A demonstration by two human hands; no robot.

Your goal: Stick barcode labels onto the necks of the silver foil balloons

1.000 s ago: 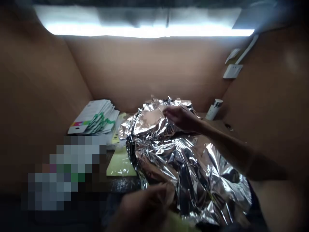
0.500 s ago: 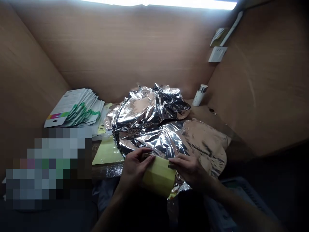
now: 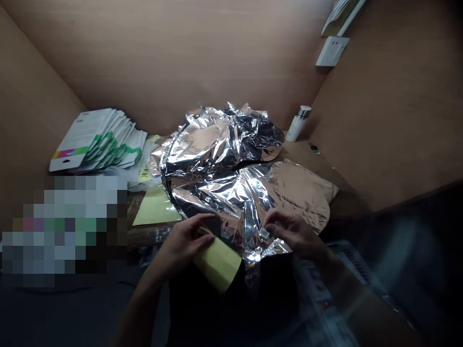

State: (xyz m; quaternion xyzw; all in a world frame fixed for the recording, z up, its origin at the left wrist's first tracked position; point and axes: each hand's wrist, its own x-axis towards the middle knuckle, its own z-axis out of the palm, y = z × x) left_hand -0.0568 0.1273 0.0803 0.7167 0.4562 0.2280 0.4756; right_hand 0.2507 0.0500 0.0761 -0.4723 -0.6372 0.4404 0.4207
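The left hand [image 3: 183, 246] closes around a pale yellow folded card [image 3: 217, 264]. The right hand [image 3: 294, 230] pinches crumpled silver foil [image 3: 253, 197] between its fingertips, near the front edge of the worktop [image 3: 148, 235].

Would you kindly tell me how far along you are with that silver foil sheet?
Done: the silver foil sheet lies spread across the desk, though crumpled. In hand: the left hand grips a yellow-green paper piece, and the right hand pinches the foil. Left: the foil looks not yet smoothed or folded, and the stack of printed cards sits aside.
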